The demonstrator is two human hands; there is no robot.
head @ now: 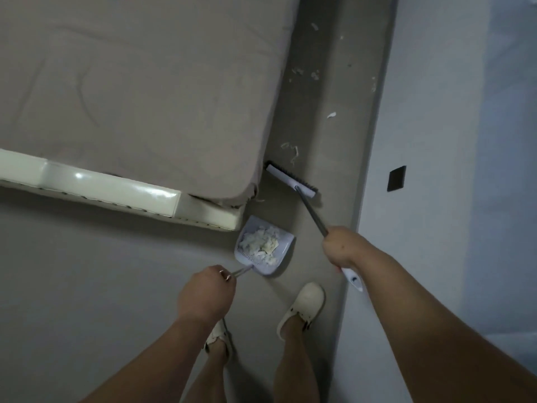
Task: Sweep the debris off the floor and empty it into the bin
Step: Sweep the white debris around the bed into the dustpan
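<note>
Smooth grey floor [319, 117]: left hand [206, 292] grips scoop-shaped plastic dustpan [263, 247], right hand [341, 247] grips thin-handled broom [290, 180]

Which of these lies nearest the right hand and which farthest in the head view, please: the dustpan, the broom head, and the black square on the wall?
From the right hand:
1. Dustpan, to its left on the floor.
2. Broom head, ahead beside the mattress corner.
3. Black square, up on the wall to the right.

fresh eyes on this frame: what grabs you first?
The dustpan, heaped with white debris, sits on the floor by the bed corner, its handle gripped by the left hand. The right hand holds the broom, whose head is nearer the scattered white scraps beyond.
</note>
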